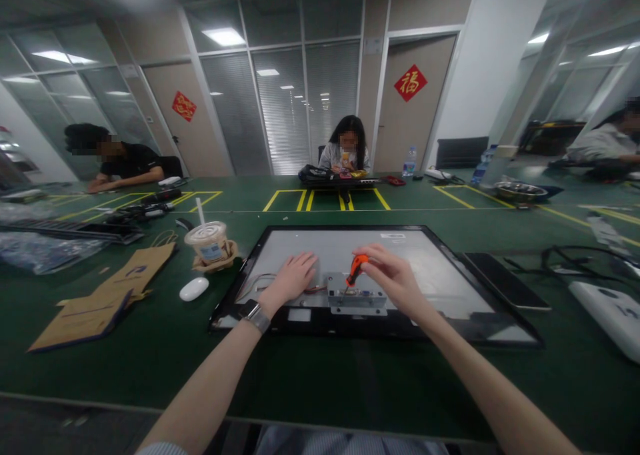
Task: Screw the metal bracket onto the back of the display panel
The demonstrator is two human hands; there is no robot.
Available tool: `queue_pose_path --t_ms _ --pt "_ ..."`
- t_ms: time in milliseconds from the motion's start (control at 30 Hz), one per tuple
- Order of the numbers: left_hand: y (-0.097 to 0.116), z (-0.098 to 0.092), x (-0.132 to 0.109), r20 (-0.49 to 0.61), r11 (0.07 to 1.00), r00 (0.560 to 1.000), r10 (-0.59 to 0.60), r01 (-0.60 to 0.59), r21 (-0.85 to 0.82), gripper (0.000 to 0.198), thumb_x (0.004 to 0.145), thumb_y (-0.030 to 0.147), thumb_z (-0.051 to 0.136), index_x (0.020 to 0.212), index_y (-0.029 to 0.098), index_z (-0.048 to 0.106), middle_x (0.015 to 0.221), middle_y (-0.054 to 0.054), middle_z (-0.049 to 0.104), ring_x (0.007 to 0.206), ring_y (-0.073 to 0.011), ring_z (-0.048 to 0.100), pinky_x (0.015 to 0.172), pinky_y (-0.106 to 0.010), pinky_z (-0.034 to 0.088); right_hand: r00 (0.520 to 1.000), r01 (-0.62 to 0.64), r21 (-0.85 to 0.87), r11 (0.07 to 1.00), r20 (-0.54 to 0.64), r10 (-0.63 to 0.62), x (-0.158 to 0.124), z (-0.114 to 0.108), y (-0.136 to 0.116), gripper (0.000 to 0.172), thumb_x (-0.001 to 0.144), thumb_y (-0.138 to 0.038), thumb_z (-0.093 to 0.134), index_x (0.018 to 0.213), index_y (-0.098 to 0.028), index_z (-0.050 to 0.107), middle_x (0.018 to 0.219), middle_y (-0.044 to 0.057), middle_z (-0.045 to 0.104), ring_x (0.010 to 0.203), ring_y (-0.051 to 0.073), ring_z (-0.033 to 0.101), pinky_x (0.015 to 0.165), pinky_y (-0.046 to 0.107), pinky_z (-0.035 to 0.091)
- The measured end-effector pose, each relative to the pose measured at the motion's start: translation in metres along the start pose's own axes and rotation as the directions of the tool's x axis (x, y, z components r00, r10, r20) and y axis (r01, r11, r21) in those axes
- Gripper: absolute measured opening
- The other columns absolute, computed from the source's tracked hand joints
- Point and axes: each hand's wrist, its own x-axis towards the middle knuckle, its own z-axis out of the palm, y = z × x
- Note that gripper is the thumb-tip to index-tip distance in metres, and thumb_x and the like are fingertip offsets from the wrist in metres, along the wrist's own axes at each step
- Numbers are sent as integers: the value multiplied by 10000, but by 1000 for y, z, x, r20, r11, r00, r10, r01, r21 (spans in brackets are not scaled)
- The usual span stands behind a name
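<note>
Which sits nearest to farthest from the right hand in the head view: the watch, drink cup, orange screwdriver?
1. Orange screwdriver: held in the right hand, above the metal bracket.
2. Watch: to the left, on the left wrist.
3. Drink cup: farthest left, beyond the panel's edge.

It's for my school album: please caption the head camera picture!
The right hand holds an orange-handled screwdriver at a metal bracket; the left hand rests on the panel.

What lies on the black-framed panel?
A metal bracket, thin wires and the flat left hand; the right hand holds an orange screwdriver at the bracket. The panel beneath the bracket and left hand is covered.
</note>
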Motion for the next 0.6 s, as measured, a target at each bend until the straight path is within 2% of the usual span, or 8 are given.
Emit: queue_pose_path --t_ms 67,133,267,367,467,600 --pt "0 0 0 -2 1000 1000 2 -2 0 474 1047 294 340 1500 193 437 1601 -122 390 1480 -282 364 1206 -524 292 1000 -9 17 1000 27 9 0 0 -1 264 973 -370 572 1111 -267 773 1120 80 738 1066 247 689 949 431 555" --pt "0 0 0 -2 1000 1000 2 -2 0 476 1047 293 339 1501 188 436 1603 -123 386 1480 -287 365 1203 -530 296 998 -43 68 997 51 40 -1 -1 1 273 982 -364 559 1145 -266 756 1155 80 751 1112 256 685 993 460 535" --pt "0 1 -1 0 1000 1000 2 -2 0 476 1050 292 336 1505 187 432 1606 -117 382 1483 -284 362 1207 -523 292 996 -89 119 989 15 88 -4 0 7 243 937 -345 641 1139 -255 743 1066 75 771 993 243 724 914 436 576" --pt "0 0 -1 3 1000 1000 -1 1 0 474 1054 300 338 1504 187 435 1607 -115 381 1483 -284 361 1213 -518 282 999 -32 67 997 -41 35 -3 0 7 217 897 -340 697 1091 -264 756 1001 60 742 888 214 709 824 387 593" --pt "2 -1 -1 6 1000 1000 -7 7 -2 469 1055 297 339 1500 190 441 1604 -116 385 1485 -283 357 1215 -520 276 998 26 18 1000 -61 -25 0 -1 3 204 891 -355 702 1063 -276 778 975 58 711 879 210 687 781 363 590" --pt "5 -5 -2 14 1000 1000 -14 14 -8 470 1051 286 349 1501 188 441 1602 -117 389 1487 -288 351 1211 -522 283 1000 2 22 1000 -11 -2 0 -3 1 250 959 -366 606 1134 -296 770 1141 73 736 1078 250 685 946 434 556"
